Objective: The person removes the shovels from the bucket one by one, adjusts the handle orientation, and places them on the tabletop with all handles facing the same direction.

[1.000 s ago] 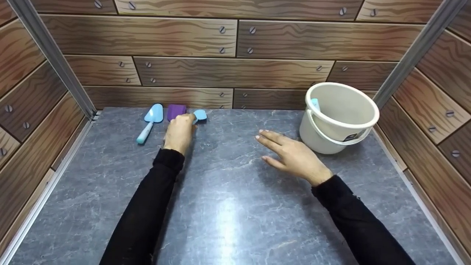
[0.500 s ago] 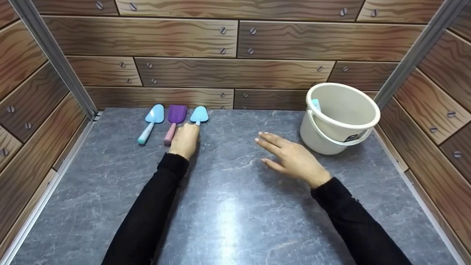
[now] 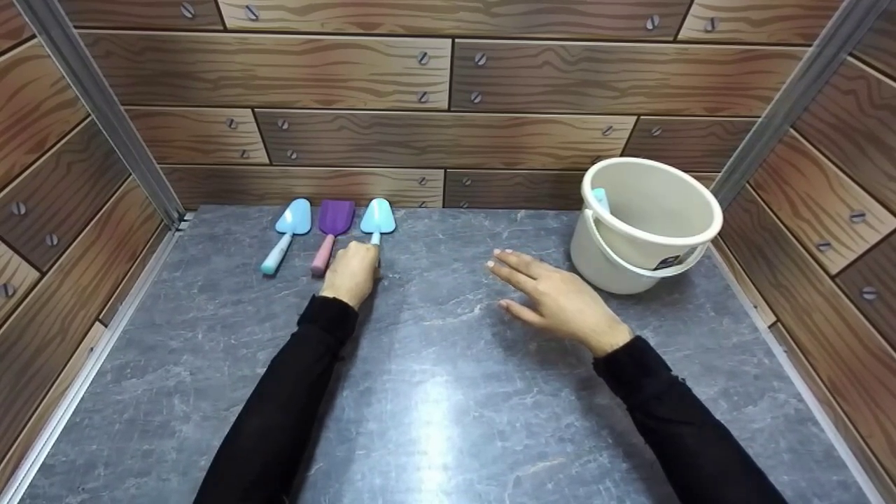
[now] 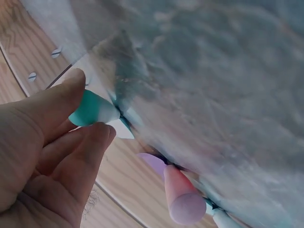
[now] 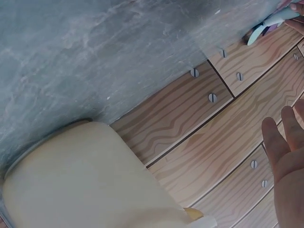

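Observation:
My left hand point(image 3: 352, 273) is at the handle of the rightmost light-blue spatula point(image 3: 378, 216), which lies on the grey surface with its blade toward the back wall. In the left wrist view, thumb and fingers pinch the teal handle end point(image 4: 87, 109). Just left of that hand lies a purple spatula point(image 3: 337, 217) with a pink handle, and farther left another light-blue spatula point(image 3: 294, 217). My right hand point(image 3: 563, 304), fingers straight and holding nothing, is over the surface beside a cream bucket point(image 3: 619, 262). A light-blue piece point(image 3: 600, 198) shows inside the bucket.
A wood-patterned wall point(image 3: 350, 140) closes off the back, with similar walls at both sides. Grey metal strips point(image 3: 105, 112) run up the two rear corners. The bucket stands at the back right, its handle hanging down in front.
My left hand has moved slightly toward me and right, down to the handle of the rightmost spatula. That spatula's blade now lies straighter, and the pink handle is uncovered. The right hand has barely moved.

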{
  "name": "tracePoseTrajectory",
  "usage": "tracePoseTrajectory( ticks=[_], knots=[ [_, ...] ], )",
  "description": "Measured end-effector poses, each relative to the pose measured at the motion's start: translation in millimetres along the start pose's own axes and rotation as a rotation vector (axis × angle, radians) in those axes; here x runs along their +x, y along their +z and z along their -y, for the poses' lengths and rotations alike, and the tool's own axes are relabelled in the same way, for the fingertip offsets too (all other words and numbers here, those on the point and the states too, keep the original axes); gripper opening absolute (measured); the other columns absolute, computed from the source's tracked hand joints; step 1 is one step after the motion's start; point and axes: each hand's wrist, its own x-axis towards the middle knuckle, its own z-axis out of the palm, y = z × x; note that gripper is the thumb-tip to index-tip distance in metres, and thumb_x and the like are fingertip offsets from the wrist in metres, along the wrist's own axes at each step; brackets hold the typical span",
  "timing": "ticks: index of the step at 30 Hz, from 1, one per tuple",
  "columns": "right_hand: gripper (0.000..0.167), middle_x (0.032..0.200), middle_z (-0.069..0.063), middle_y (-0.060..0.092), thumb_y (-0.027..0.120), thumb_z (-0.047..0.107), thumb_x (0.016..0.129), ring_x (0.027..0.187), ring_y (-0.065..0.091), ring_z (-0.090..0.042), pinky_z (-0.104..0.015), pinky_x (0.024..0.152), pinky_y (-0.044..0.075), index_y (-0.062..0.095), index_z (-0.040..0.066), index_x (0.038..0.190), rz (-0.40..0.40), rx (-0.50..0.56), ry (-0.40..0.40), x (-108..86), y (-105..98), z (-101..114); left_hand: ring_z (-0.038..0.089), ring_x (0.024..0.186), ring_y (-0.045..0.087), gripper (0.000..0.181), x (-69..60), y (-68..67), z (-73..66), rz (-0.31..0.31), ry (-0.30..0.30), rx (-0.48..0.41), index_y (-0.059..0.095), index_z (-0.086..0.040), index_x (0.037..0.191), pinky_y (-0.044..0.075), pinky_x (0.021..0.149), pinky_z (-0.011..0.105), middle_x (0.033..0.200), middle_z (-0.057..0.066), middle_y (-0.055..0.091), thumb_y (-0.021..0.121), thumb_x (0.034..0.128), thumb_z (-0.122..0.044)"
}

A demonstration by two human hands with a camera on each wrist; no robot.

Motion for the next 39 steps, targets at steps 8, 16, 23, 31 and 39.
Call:
tracePoseTrajectory(
  ticks=[8, 16, 23, 31, 39],
  knots=[
    [0.066, 0.180, -0.013, 0.059, 0.076, 0.044, 0.115, 0.163, 0.063, -0.037, -0.060, 0.125, 0.063, 0.060, 0.017, 0.173, 0.015, -0.005, 0.024, 4.7, -15, -3, 0.051, 0.115, 0.084, 0.025, -20.6, -97.5, -66.4, 0.035, -0.038, -0.091, 0.076, 0.009, 0.119, 0.070, 0.101, 0.065, 0.122, 0.030, 0.084, 0.080, 0.1110, -0.015],
    [0.067, 0.178, -0.016, 0.061, 0.079, 0.040, 0.114, 0.162, 0.063, -0.038, -0.060, 0.125, 0.062, 0.061, 0.014, 0.173, -0.011, -0.020, 0.023, 9.5, -31, -13, 0.045, 0.150, 0.072, 0.057, -18.6, -110.4, -84.5, 0.017, -0.051, -0.093, 0.065, 0.004, 0.162, 0.062, 0.126, 0.059, 0.168, 0.024, 0.068, 0.073, 0.1168, -0.031],
    [0.066, 0.178, -0.018, 0.060, 0.080, 0.037, 0.114, 0.161, 0.065, -0.040, -0.061, 0.128, 0.060, 0.061, 0.013, 0.172, 0.003, -0.026, 0.047, 13.2, -49, -20, 0.044, 0.163, 0.062, 0.068, -18.7, -112.1, -96.5, 0.011, 0.014, -0.096, 0.054, 0.003, 0.172, 0.052, 0.137, 0.059, 0.176, 0.024, 0.060, 0.067, 0.1199, -0.038],
    [0.066, 0.181, -0.015, 0.057, 0.074, 0.040, 0.116, 0.166, 0.059, -0.041, -0.065, 0.134, 0.054, 0.059, 0.013, 0.174, 0.029, -0.019, 0.107, 16.5, -69, -31, 0.043, 0.172, 0.051, 0.073, -22.3, -114.2, -111.3, 0.046, 0.079, -0.142, 0.046, 0.004, 0.176, 0.041, 0.145, 0.062, 0.183, 0.025, 0.050, 0.063, 0.1216, -0.042],
    [0.063, 0.179, -0.014, 0.059, 0.074, 0.039, 0.115, 0.163, 0.062, -0.040, -0.067, 0.124, 0.061, 0.060, 0.016, 0.173, 0.039, -0.040, 0.167, 19.7, -87, -45, 0.044, 0.174, 0.046, 0.075, -25.9, -115.1, -126.8, 0.038, 0.135, -0.193, 0.043, 0.002, 0.179, 0.037, 0.147, 0.064, 0.186, 0.024, 0.046, 0.062, 0.1220, -0.043]
  ],
)
